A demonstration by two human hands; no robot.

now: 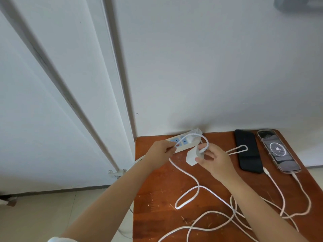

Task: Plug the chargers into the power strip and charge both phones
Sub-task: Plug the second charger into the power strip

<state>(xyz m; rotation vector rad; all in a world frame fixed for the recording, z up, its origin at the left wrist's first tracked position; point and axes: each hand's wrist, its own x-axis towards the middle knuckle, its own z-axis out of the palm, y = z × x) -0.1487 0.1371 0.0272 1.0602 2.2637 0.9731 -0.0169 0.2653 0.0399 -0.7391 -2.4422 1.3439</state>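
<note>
I'm seeing the left hand pinching the near end of the power strip at the back of the wooden table, one charger already sitting in it. The right hand is gripping the second charger just in front of the strip, fingers closed round it (cable attached). The lit phone is lying cabled beside the dark phone.
</note>
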